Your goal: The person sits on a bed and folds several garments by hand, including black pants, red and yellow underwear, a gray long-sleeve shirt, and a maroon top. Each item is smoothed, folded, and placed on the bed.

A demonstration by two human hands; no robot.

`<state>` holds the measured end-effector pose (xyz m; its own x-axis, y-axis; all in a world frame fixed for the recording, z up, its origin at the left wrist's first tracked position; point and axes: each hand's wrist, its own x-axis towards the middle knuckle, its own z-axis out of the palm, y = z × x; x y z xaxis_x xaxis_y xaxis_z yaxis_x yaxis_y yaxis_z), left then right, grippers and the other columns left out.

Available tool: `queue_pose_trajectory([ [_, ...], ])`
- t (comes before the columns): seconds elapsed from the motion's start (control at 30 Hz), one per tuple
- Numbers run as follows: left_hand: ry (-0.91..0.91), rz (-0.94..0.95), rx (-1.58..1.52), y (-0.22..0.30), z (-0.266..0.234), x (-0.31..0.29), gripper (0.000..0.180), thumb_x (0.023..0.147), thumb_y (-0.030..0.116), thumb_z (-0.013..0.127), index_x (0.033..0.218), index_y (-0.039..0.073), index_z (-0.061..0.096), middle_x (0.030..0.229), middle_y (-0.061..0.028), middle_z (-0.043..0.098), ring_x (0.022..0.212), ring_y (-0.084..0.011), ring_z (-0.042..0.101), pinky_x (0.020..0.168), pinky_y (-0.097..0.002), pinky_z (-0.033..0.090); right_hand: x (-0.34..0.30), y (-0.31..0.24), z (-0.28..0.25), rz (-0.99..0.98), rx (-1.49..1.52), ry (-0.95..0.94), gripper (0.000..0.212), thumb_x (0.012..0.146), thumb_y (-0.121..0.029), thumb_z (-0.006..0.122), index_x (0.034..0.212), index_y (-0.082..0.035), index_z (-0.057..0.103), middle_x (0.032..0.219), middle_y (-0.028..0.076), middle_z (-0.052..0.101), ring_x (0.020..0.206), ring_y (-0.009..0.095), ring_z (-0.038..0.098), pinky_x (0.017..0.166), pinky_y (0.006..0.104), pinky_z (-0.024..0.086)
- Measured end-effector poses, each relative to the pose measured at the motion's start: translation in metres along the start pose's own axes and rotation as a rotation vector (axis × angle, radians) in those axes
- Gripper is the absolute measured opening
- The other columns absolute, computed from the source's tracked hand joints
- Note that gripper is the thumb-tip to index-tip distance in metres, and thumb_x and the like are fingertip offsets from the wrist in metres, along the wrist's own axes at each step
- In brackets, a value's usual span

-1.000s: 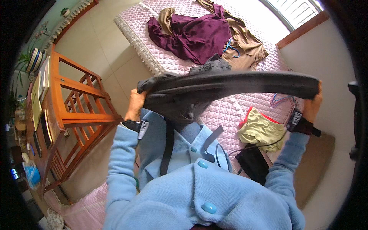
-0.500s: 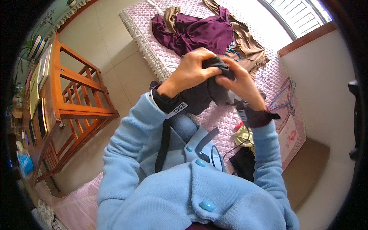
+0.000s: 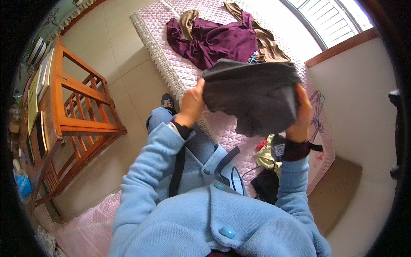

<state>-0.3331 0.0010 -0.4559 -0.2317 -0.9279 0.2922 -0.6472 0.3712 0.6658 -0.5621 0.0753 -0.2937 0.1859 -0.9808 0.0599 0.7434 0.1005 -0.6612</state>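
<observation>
A dark grey cloth garment (image 3: 252, 94) is stretched out between my two hands above the bed; its exact kind I cannot make out. My left hand (image 3: 193, 103) is closed on its left edge, and my right hand (image 3: 302, 113) grips the right edge, fingers partly behind the fabric. The lower edge hangs loose and uneven. Just beyond it, a maroon long-sleeved top (image 3: 222, 38) and a brown garment (image 3: 269, 43) lie spread on the bed, partly overlapping, with part of a blue hanger (image 3: 253, 57) showing beside them.
The pink quilted bed (image 3: 160, 36) has a lace edge. Several wire hangers (image 3: 317, 111) lie at its right, near a pale yellow cloth (image 3: 266, 156) and a black item (image 3: 265, 186). A wooden chair (image 3: 85, 124) and a cluttered desk (image 3: 49, 128) stand at the left.
The grey garment, bunched between my hands before, is now spread wide and flat. My hands have moved apart, the right one outward and lower, the left one outward.
</observation>
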Motion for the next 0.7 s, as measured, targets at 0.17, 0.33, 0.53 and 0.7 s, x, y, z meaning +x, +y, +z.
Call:
queue_pose_trajectory([
  [0.17, 0.362, 0.424, -0.833, 0.041, -0.070, 0.122, 0.027, 0.091, -0.002, 0.044, 0.115, 0.003, 0.056, 0.110, -0.0100, 0.061, 0.100, -0.0164, 0.058, 0.092, -0.0275, 0.044, -0.041, -0.001, -0.023, -0.234, -0.606, 0.300, 0.045, 0.097, -0.031, 0.044, 0.128, 0.001, 0.047, 0.120, 0.017, 0.058, 0.104, 0.026, 0.061, 0.091, 0.0393, 0.050],
  [0.33, 0.321, 0.328, -0.505, 0.068, -0.020, 0.062, 0.068, 0.087, 0.017, 0.061, 0.144, 0.008, 0.026, 0.141, -0.0245, 0.035, 0.131, -0.0366, 0.035, 0.106, -0.0342, 0.031, -0.039, 0.033, -0.045, -0.090, -0.197, 0.389, 0.045, 0.099, -0.030, 0.042, 0.131, 0.001, 0.044, 0.127, 0.013, 0.053, 0.111, 0.022, 0.056, 0.098, 0.0365, 0.044],
  [0.53, 0.032, -0.241, -0.396, 0.036, 0.048, -0.025, 0.035, 0.074, -0.004, 0.057, 0.109, 0.000, 0.058, 0.101, -0.0151, 0.065, 0.093, -0.0260, 0.062, 0.083, -0.0327, 0.048, -0.055, 0.062, -0.060, 0.149, -0.180, 0.322, 0.042, 0.096, -0.027, 0.047, 0.128, 0.001, 0.047, 0.121, 0.013, 0.058, 0.107, 0.022, 0.058, 0.094, 0.0338, 0.046],
  [0.7, 0.095, -0.255, -0.775, 0.045, 0.035, -0.028, 0.011, 0.077, -0.002, 0.059, 0.088, 0.001, 0.059, 0.074, -0.0092, 0.062, 0.072, -0.0156, 0.060, 0.068, -0.0288, 0.047, -0.058, 0.055, -0.080, 0.175, -1.536, 0.569, 0.039, 0.086, -0.026, 0.063, 0.114, -0.001, 0.055, 0.113, 0.016, 0.061, 0.101, 0.027, 0.059, 0.091, 0.0367, 0.044],
])
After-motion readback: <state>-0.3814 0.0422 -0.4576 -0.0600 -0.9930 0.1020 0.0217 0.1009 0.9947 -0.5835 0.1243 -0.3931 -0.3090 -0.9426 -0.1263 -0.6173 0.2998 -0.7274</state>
